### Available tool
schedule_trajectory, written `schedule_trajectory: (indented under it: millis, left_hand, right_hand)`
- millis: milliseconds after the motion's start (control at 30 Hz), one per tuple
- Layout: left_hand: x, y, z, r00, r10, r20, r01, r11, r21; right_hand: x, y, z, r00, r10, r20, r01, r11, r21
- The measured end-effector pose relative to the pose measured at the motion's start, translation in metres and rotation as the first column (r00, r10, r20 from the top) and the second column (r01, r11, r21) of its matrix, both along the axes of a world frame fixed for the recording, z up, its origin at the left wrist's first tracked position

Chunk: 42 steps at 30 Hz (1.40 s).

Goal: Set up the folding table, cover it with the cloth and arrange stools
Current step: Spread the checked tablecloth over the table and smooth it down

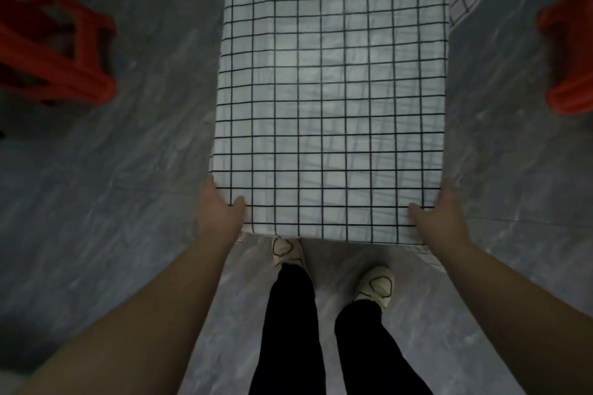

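Observation:
A white cloth with a black grid (330, 99) lies spread over the square folding table and hides its whole top; cloth corners hang down at the far left and far right. My left hand (218, 212) grips the near left corner of the covered table, thumb on top of the cloth. At the near right corner my right hand (439, 218) grips the same way. A red plastic stool (61, 51) stands on the floor to the left of the table. Another red stool (568, 54) stands to the right, cut off by the frame edge.
The floor (144, 144) is grey marbled tile all round the table. My legs in black trousers and light shoes (373, 285) stand just behind the table's near edge.

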<state>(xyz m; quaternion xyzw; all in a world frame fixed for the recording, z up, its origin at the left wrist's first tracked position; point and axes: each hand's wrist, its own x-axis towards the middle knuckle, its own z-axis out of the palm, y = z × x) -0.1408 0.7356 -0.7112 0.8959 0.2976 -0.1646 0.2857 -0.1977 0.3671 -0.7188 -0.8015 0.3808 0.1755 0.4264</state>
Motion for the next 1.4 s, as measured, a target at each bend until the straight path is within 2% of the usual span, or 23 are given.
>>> schedule_trajectory:
  millis: [167,367,467,600,700,833,933,1100,1167,1300,1400]
  left_hand:
    - [0.026,0.010,-0.013,0.997,0.075,-0.032,-0.078,0.991,-0.108]
    - [0.033,0.020,-0.027,0.996,0.073,-0.051,-0.079,0.988,-0.130]
    - [0.038,0.026,-0.028,0.995,0.043,-0.090,-0.057,0.985,-0.163]
    - [0.056,0.038,-0.025,0.969,0.015,-0.248,-0.070,0.975,-0.213]
    - [0.082,0.038,-0.017,0.956,0.004,-0.292,-0.073,0.972,-0.225]
    - [0.134,0.031,-0.005,0.995,-0.018,-0.101,-0.002,0.982,-0.188]
    - [0.173,0.025,-0.005,0.998,-0.063,-0.029,0.055,0.975,-0.215]
    - [0.203,0.013,-0.019,0.993,-0.090,-0.077,0.071,0.973,-0.220]
    - [0.203,0.006,-0.024,0.997,-0.073,-0.036,0.066,0.981,-0.182]
    - [0.200,-0.006,-0.035,0.999,-0.036,-0.001,0.036,0.991,-0.132]
    - [0.207,-0.011,-0.035,0.999,-0.014,-0.038,0.009,0.991,-0.131]
  right_hand:
    - [0.008,0.009,-0.001,1.000,-0.017,0.019,0.018,0.999,-0.037]
    - [0.012,0.016,-0.015,0.994,-0.106,-0.010,0.105,0.992,-0.068]
    - [0.021,0.017,-0.017,0.985,-0.152,-0.077,0.146,0.986,-0.077]
    - [0.033,0.012,-0.013,0.961,-0.137,-0.240,0.122,0.990,-0.077]
    - [0.051,0.006,-0.002,0.959,-0.121,-0.258,0.099,0.990,-0.098]
    - [0.096,-0.005,0.004,0.993,-0.106,-0.047,0.095,0.976,-0.194]
    - [0.129,-0.007,0.000,0.998,-0.059,0.020,0.062,0.977,-0.202]
    - [0.157,-0.011,-0.020,0.996,-0.041,-0.077,0.016,0.954,-0.299]
    - [0.157,-0.007,-0.030,0.995,-0.069,-0.077,0.039,0.940,-0.339]
    - [0.152,0.001,-0.040,0.993,0.018,-0.118,-0.071,0.883,-0.463]
    - [0.152,-0.001,-0.040,0.992,0.030,-0.126,-0.085,0.885,-0.457]
